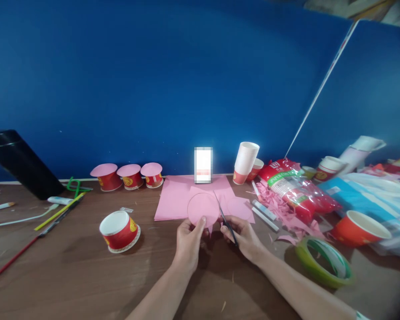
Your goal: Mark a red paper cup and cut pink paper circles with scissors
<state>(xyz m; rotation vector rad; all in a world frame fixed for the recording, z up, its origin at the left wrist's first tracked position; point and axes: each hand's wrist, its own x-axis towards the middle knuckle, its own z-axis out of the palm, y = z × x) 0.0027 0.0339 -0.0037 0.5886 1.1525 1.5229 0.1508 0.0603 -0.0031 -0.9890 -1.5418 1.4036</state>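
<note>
My left hand point(189, 238) pinches the lower edge of a pink paper disc point(203, 209) and holds it upright above the brown table point(86, 275). My right hand point(242, 233) is closed round black-handled scissors point(225, 218), whose blades point up along the disc's right edge. A stack of pink paper sheets point(176, 198) lies flat just behind the disc, with another pink cut-out circle point(238, 208) on it to the right.
A red paper cup point(119, 230) stands upside-down at left; three more pink-capped ones point(130, 175) line the blue wall. Stacked white cups point(246, 162), a bag of cups point(296, 191), pink scraps point(273, 202), a green tape roll point(323, 262) and an orange cup point(358, 226) crowd the right. Pencils and sticks point(58, 213) lie left.
</note>
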